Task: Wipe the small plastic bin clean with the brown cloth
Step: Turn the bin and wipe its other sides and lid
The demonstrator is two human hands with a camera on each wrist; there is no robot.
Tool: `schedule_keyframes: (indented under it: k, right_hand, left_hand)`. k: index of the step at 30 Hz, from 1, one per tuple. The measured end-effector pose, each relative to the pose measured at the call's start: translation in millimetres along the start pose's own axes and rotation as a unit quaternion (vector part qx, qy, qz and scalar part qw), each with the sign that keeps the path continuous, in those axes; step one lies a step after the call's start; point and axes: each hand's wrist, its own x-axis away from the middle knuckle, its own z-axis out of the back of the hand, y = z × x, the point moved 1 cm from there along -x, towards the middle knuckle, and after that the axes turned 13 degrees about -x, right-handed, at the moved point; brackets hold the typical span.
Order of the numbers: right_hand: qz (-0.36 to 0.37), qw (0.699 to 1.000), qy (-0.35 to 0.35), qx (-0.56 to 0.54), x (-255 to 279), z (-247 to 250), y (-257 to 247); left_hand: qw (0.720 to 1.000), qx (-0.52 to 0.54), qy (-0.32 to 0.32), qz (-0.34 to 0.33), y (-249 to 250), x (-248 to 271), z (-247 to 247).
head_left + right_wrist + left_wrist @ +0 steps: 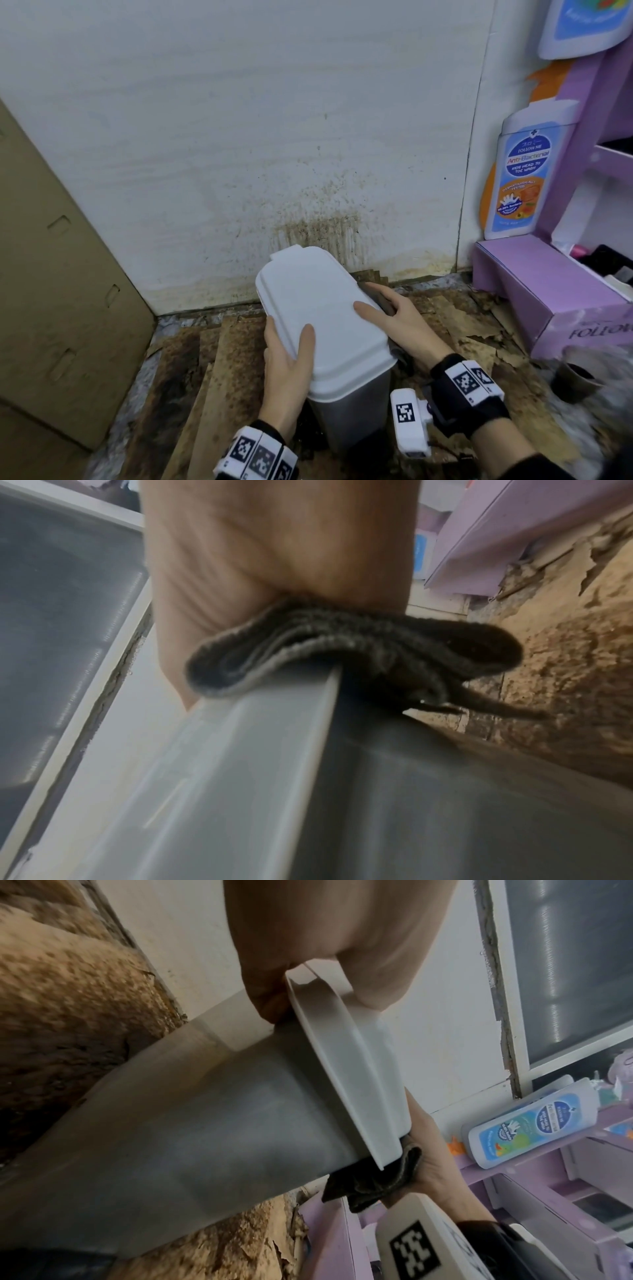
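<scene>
So the bin (356, 404) sat on the floor (219, 370) right up by the stained wall (239, 137), white lid (318, 308) shut. Left hand (287, 370) gripped the lid's near-left edge, thumb on top, fingers curled under the rim. Right hand (404, 322) pressed the folded brown cloth (380, 298) against the lid's right edge, thumb on the lid. Purple box (548, 291) off to the right.
</scene>
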Motion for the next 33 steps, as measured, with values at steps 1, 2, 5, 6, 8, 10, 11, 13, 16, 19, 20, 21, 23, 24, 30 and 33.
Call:
schedule_keyframes:
  k: [1,2,5,6,8,10,11,13,16,19,20,21,23,24,30,33]
  right_hand:
    - [0.004,1.000,0.008,-0.006,2,-2,1]
    - [0.009,1.000,0.019,-0.014,5,-4,1]
    - [0.025,0.997,0.063,-0.026,13,-9,5]
    - [0.027,0.996,0.080,-0.033,16,-12,6]
    - [0.036,0.991,0.119,-0.046,22,-18,11]
    - [0.046,0.985,0.159,-0.045,30,-27,16]
    - [0.048,0.982,0.176,-0.043,34,-32,19]
    - [0.049,0.979,0.194,-0.045,37,-39,26]
    - [0.047,0.979,0.191,-0.044,37,-42,26]
    - [0.045,0.981,0.181,-0.044,36,-42,22]
    - [0.044,0.982,0.179,-0.042,36,-43,22]
    - [0.043,0.983,0.174,-0.042,35,-43,21]
    - [0.040,0.985,0.160,-0.050,34,-43,22]
    - [0.040,0.986,0.154,-0.057,33,-43,22]
    - [0.019,0.980,0.158,-0.117,30,-33,21]
    - [0.032,0.979,0.170,-0.110,29,-30,14]
  left_hand:
    - [1.000,0.004,-0.003,-0.004,0,-1,1]
    - [1.000,0.006,-0.010,-0.007,1,-2,3]
    - [0.999,0.008,-0.033,-0.024,5,-7,9]
    - [0.998,0.007,-0.048,-0.030,9,-8,11]
    - [0.996,0.003,-0.083,-0.037,14,-13,18]
    - [0.992,-0.006,-0.117,-0.042,18,-20,25]
    - [0.991,-0.008,-0.129,-0.040,18,-23,29]
    - [0.989,-0.019,-0.142,-0.040,16,-28,33]
    - [0.989,-0.022,-0.136,-0.046,15,-27,33]
    - [0.991,-0.036,-0.120,-0.040,10,-26,29]
    - [0.993,-0.036,-0.111,-0.034,8,-26,29]
    - [0.993,-0.036,-0.105,-0.030,8,-24,30]
    - [0.993,-0.048,-0.104,-0.015,8,-22,30]
    - [0.993,-0.048,-0.104,-0.012,8,-20,30]
    - [0.995,-0.051,-0.083,-0.011,5,-15,31]
    - [0.995,-0.058,-0.080,-0.008,1,-17,33]
